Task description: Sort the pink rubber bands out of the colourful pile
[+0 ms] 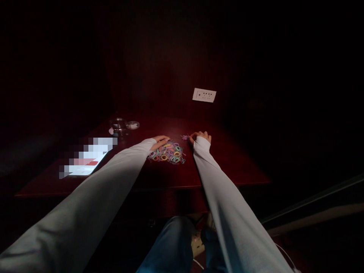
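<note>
A loose pile of small colourful hair ties (170,153) lies on the dark red table, in purple, yellow, green and pink. My left hand (161,141) rests at the pile's far left edge, its fingers stretched out and pointing right. To the right of the pile is my right hand (201,136), with its fingers curled in and the fingertips partly hidden. Just left of those fingertips sits a small separate bunch of purple hair ties (184,137). Whatever the right fingers pinch is too small to make out.
At the back left stands a clear jar (118,123), with a round clear lid (132,125) beside it. A lit tablet or phone (91,161), partly blurred out, lies at the left of the table (233,167). A white socket plate (204,95) is on the back wall.
</note>
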Motion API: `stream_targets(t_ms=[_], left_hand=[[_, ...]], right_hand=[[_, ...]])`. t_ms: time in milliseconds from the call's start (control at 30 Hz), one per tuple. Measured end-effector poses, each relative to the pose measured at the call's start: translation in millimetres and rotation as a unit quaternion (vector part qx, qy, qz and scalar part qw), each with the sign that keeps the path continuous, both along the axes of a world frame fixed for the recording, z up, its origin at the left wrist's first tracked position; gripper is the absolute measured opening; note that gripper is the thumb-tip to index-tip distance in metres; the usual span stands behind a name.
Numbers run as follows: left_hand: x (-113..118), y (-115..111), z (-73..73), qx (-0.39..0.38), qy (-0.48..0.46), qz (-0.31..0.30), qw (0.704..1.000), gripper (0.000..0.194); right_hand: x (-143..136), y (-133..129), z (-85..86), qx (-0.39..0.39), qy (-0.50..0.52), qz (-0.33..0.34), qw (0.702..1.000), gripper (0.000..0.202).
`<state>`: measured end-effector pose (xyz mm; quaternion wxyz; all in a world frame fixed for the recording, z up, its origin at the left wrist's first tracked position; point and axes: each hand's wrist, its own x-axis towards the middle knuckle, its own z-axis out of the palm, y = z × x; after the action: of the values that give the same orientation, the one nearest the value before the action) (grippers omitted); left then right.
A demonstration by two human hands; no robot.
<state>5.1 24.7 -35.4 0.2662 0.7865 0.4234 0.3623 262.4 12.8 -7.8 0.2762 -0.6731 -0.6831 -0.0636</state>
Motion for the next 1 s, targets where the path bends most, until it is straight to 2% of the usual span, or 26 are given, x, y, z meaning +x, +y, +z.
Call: stream_targets(t_ms=[67, 133, 233, 333, 400, 500, 633, 767, 900, 1000], left_hand=[[1, -1, -1.5, -0.042, -0.014, -0.013, 0.999, 0.077], [0, 0, -1.3, -0.063, -0.029, -0.017, 0.997, 0.079], [0, 2, -0.2, -0.082, -0.036, -0.014, 0.996, 0.086], [0, 1, 1.5, -0.084, -0.034, -0.01, 0.996, 0.09], [-1, 0, 3.3, -0.088, -0.029, -0.007, 0.996, 0.093], [-3, 1, 5.6, -0.086, -0.023, 0.006, 0.996, 0.098], [-4, 7, 4.4, -0.052, -0.019, 0.028, 0.998, 0.095], [-2, 11, 2.3, -0.02, -0.008, 0.035, 0.999, 0.09], [-3, 9, 6.4, -0.027, 0.068, 0.016, 0.997, 0.089], [-6, 5, 10.0, -0.033, 0.102, 0.02, 0.994, 0.088]], right_hand=[[-5, 1, 0.2, 0.013, -0.033, 0.033, 0.999, 0.03], [-6, 1, 0.1, 0.026, -0.017, 0.027, 0.999, 0.034], [-3, 0, 2.1, 0.027, 0.08, -0.034, 0.996, 0.039], [3, -5, 5.6, 0.004, 0.191, -0.079, 0.978, 0.041], [6, -8, 6.8, -0.005, 0.237, -0.082, 0.968, 0.041], [7, -11, 5.4, -0.001, 0.248, -0.062, 0.967, 0.041], [3, -10, 1.6, -0.003, 0.182, -0.016, 0.983, 0.038], [-4, -11, -1.7, -0.013, 0.053, 0.083, 0.995, 0.035], [-16, -11, -6.9, -0.027, -0.077, 0.194, 0.978, 0.047], [-22, -10, -9.9, -0.035, -0.116, 0.225, 0.967, 0.058]])
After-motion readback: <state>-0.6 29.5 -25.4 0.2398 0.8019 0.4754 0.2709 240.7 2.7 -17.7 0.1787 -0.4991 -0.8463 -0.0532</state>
